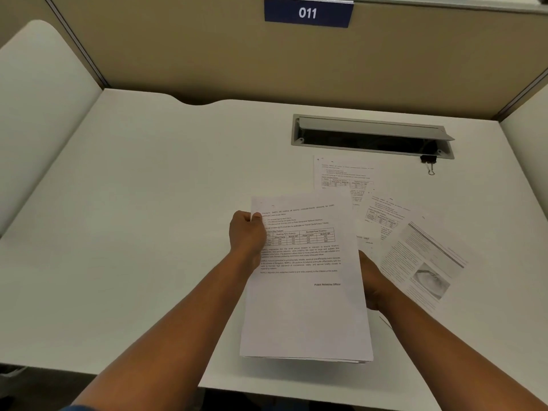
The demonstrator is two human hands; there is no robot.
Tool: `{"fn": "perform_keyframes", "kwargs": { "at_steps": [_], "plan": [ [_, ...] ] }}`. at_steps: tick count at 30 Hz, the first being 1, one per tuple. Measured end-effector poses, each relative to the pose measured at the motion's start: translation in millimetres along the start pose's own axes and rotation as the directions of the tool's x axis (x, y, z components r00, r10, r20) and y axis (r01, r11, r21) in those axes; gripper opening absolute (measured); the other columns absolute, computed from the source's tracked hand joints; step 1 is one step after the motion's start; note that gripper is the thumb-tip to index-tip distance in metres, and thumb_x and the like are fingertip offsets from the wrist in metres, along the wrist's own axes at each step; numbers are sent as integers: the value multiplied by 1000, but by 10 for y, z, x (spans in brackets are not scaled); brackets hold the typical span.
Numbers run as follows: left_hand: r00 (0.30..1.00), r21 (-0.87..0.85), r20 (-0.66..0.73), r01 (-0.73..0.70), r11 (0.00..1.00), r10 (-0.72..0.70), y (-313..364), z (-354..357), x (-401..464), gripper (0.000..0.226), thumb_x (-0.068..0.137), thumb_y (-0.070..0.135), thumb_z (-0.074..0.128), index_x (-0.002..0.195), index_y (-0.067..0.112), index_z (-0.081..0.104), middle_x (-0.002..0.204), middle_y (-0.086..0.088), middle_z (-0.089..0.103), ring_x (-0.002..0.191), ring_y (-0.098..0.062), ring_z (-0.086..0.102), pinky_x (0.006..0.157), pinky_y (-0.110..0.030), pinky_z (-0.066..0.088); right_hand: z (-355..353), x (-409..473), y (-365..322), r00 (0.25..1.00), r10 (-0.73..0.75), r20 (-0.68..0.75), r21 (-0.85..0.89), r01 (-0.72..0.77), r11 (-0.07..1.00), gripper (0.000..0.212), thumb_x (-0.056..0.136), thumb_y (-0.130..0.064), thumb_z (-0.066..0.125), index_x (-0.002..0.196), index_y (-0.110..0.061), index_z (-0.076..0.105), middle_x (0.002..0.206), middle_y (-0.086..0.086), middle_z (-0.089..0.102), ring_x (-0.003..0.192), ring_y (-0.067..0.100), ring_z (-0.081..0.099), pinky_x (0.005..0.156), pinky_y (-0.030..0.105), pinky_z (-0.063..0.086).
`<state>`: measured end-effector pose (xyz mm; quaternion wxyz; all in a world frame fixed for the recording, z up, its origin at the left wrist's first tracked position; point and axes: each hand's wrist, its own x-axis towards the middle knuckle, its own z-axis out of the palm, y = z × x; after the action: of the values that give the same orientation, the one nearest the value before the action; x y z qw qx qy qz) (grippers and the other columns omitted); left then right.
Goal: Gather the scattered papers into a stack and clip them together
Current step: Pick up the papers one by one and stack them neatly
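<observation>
I hold a small stack of printed white sheets (305,307) above the desk, text and a table facing up. My left hand (247,237) pinches the stack's left edge near the top. My right hand (372,284) grips its right edge, with the fingers hidden under the paper. More sheets lie fanned on the desk to the right: one with a table (341,176), a tilted one (385,215) and one with a photo (424,262). A black binder clip (429,163) lies on the desk by the cable slot's right end.
The white desk (148,218) is walled by beige partitions at the back and both sides. A grey cable slot (370,137) with its lid raised is set into the desk behind the papers. A blue sign reading 011 (308,13) hangs on the back partition.
</observation>
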<state>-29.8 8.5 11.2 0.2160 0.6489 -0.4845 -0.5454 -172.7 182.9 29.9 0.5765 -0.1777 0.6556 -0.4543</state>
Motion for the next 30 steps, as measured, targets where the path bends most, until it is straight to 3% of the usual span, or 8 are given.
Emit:
{"fn": "perform_keyframes", "kwargs": {
  "at_steps": [12, 22, 26, 28, 30],
  "plan": [
    [1000, -16, 12, 23, 1000, -23, -3, -31, 42, 20, 103, 23, 51, 87, 13, 45, 92, -4, 59, 77, -16, 57, 57, -25, 43, 11, -44, -53, 999, -8, -42, -64, 6, 998, 22, 94, 3, 60, 100, -16, 69, 71, -8, 75, 61, 5, 70, 53, 21, 53],
    [999, -39, 25, 20, 999, -19, -10, -75, 19, 20, 100, 23, 55, 86, 18, 40, 100, -7, 60, 83, -21, 58, 70, -35, 52, 15, -99, -89, 999, 7, -47, -77, -11, 997, 23, 94, 6, 59, 94, -15, 68, 63, -9, 72, 54, 4, 67, 48, 19, 51],
    [999, -41, 36, -6, 999, 7, 10, -64, -24, 14, 102, 20, 52, 94, 17, 40, 99, -4, 59, 82, -19, 58, 62, -29, 48, 21, -111, -99, 999, 6, -44, -64, -9, 998, 24, 96, 5, 56, 85, -15, 65, 55, -10, 68, 47, 2, 62, 44, 17, 47],
    [998, -68, 56, -1, 998, 4, 17, -67, -46, 10, 103, 19, 51, 106, 18, 42, 101, -2, 60, 80, -15, 61, 57, -25, 48, 10, -105, -92, 999, 14, -45, -50, -16, 999, 28, 97, 5, 54, 79, -15, 62, 51, -10, 65, 43, 0, 59, 42, 16, 45],
    [995, -99, 102, 9, 995, 1, 14, -80, -59, 22, 104, 17, 50, 123, 23, 40, 106, -4, 64, 84, -15, 66, 58, -25, 49, 7, -115, -99, 999, 16, -36, -59, -18, 998, 27, 97, 5, 55, 81, -15, 63, 53, -10, 66, 45, 1, 61, 43, 16, 47]
  ]
}}
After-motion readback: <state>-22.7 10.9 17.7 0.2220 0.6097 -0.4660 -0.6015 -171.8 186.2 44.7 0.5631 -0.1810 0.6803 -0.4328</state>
